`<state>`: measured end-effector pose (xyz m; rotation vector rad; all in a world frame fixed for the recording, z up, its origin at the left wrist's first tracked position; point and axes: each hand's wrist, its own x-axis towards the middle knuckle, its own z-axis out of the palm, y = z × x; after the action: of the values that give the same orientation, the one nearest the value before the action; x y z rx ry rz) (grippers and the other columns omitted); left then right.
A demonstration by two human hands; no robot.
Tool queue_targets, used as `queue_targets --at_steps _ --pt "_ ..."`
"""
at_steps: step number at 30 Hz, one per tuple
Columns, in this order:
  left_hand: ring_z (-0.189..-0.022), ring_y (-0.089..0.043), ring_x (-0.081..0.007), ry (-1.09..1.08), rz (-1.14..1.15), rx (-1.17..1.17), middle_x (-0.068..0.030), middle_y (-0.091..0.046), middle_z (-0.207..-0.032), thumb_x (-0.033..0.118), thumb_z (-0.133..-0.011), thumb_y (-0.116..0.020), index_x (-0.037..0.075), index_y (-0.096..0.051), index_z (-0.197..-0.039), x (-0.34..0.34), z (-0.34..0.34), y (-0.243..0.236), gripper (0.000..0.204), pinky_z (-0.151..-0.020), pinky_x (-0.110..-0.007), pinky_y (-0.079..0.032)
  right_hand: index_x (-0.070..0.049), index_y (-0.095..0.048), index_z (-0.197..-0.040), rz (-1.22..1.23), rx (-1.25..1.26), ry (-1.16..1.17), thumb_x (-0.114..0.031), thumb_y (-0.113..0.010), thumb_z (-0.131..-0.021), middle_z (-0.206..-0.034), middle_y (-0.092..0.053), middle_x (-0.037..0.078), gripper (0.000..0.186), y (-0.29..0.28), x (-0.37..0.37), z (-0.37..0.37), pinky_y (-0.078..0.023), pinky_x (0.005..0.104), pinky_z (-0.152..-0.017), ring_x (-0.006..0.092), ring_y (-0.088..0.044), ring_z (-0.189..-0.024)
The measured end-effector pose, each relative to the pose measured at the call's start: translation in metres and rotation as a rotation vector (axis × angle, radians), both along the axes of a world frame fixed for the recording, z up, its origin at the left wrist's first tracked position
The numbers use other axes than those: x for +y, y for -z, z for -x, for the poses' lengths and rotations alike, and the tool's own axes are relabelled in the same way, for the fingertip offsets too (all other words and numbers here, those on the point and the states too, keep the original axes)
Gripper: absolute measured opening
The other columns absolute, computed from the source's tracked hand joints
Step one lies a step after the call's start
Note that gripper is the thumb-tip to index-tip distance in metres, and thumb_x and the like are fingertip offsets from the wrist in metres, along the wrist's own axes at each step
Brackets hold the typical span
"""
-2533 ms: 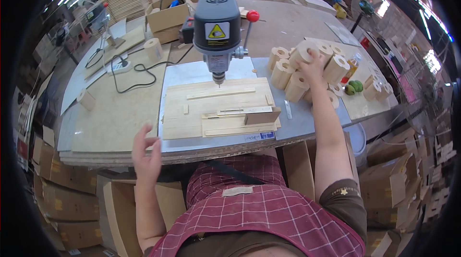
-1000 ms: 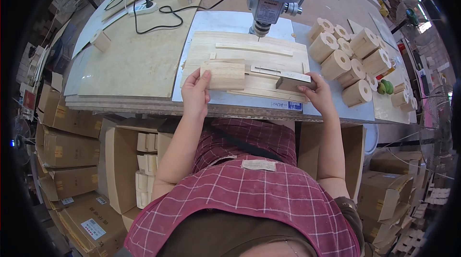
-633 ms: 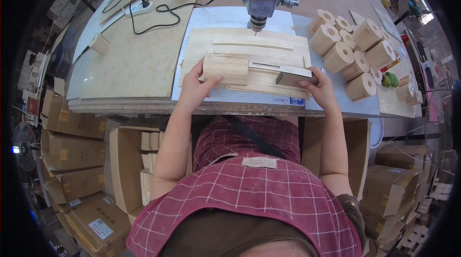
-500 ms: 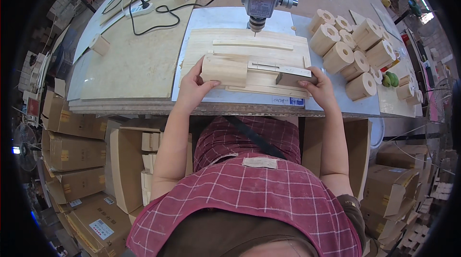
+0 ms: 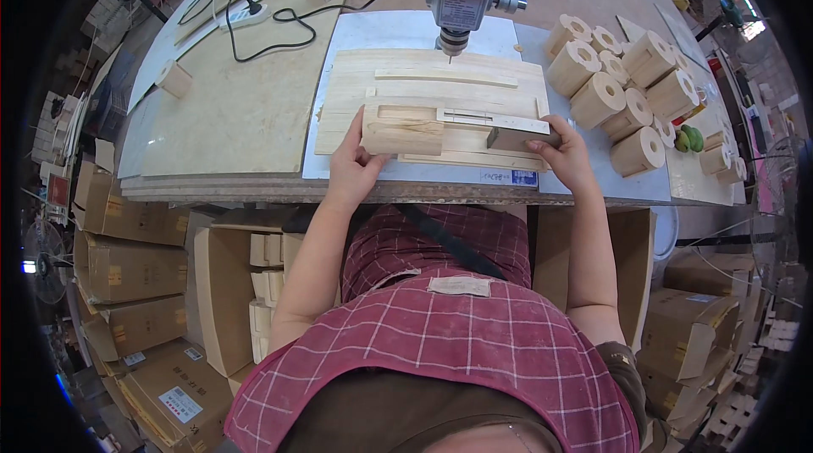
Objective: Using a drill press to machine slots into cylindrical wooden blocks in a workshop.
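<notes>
My left hand (image 5: 353,169) grips the left end of a pale wooden cylinder (image 5: 405,138), thumb at the near side. A rectangular recess shows along the cylinder's upper side. Against its right end lies a slotted wooden strip (image 5: 467,118), joined to or resting by a dark-faced block (image 5: 510,139); which of these I cannot tell. My right hand (image 5: 569,157) is closed on the right end of that block. Beneath everything is a flat wooden board (image 5: 349,72) with a thin fence strip (image 5: 445,79) on it. A drill press (image 5: 466,0) hangs beyond, its thin bit (image 5: 450,58) above the board.
Several wooden cylinders with end holes (image 5: 627,110) stand and lie at the right, beside small green objects (image 5: 688,140). A power strip (image 5: 246,19) with a black cable (image 5: 309,27) lies far left. Cardboard boxes (image 5: 135,267) are stacked below the table.
The cylinder has turned about its length, bringing the recess into sight on top, and shifted slightly right. My left hand has moved right with it; my right hand stays nearly still.
</notes>
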<state>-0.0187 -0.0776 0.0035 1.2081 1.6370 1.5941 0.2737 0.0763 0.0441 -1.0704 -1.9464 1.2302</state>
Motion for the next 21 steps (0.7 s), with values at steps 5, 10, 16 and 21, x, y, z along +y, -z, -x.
queue_targets --at_steps 5,10,16,21 --pt "-0.074 -0.055 -0.0061 0.147 0.187 -0.076 -0.0119 -0.060 -0.108 0.005 -0.069 -0.070 0.002 -0.032 -0.134 0.001 -0.007 -0.037 0.076 -0.057 -0.019 -0.043 -0.004 -0.053 -0.100 -0.091 -0.041 -0.004 0.000 -0.066 -0.076 -0.080 -0.054 -0.001 0.027 -0.003 -0.003 0.000 -0.042 0.0209 -0.066 0.0057 -0.048 -0.075" --pt "-0.086 -0.057 -0.0106 0.149 0.143 -0.072 -0.0152 -0.058 -0.112 0.010 -0.070 -0.072 -0.002 -0.032 -0.132 0.022 -0.025 -0.035 0.075 -0.066 -0.022 -0.045 -0.003 -0.052 -0.099 -0.126 -0.060 -0.006 -0.001 -0.066 -0.076 -0.081 -0.054 0.000 0.026 -0.002 -0.003 0.001 -0.041 0.0220 -0.066 0.0074 -0.047 -0.076" --pt "-0.088 -0.059 -0.0156 0.140 0.128 -0.031 -0.0175 -0.058 -0.111 0.009 -0.072 -0.070 -0.004 -0.030 -0.133 0.033 -0.048 -0.030 0.074 -0.071 -0.025 -0.047 -0.003 -0.052 -0.098 -0.210 -0.095 0.011 -0.001 -0.065 -0.075 -0.082 -0.053 0.003 0.027 0.000 0.000 0.000 -0.041 0.0229 -0.068 0.0096 -0.048 -0.078" --pt "-0.078 -0.060 -0.0162 0.129 0.118 0.090 -0.0196 -0.059 -0.107 0.015 -0.073 -0.069 -0.004 -0.028 -0.134 0.042 -0.048 -0.025 0.076 -0.069 -0.026 -0.048 -0.002 -0.052 -0.098 -0.253 -0.121 0.032 -0.002 -0.066 -0.075 -0.083 -0.052 0.005 0.027 -0.004 0.007 0.006 -0.042 0.0250 -0.070 0.0121 -0.048 -0.079"
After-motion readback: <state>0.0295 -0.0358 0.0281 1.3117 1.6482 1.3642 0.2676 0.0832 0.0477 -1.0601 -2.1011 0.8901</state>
